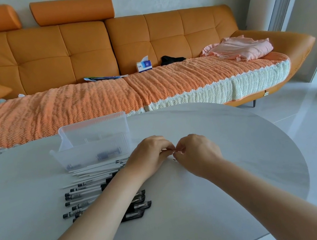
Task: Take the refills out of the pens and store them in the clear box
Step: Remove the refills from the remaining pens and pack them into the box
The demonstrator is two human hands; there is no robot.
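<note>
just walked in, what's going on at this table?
A person is working bare-handed at a white table. The left hand and right hand meet near the middle, both pinching a thin piece between the fingertips; it is too small to tell whether it is a refill or a pen part. A row of pens lies on the table beneath the left forearm. Behind them stands the clear box, open, with a few dark items at the bottom.
</note>
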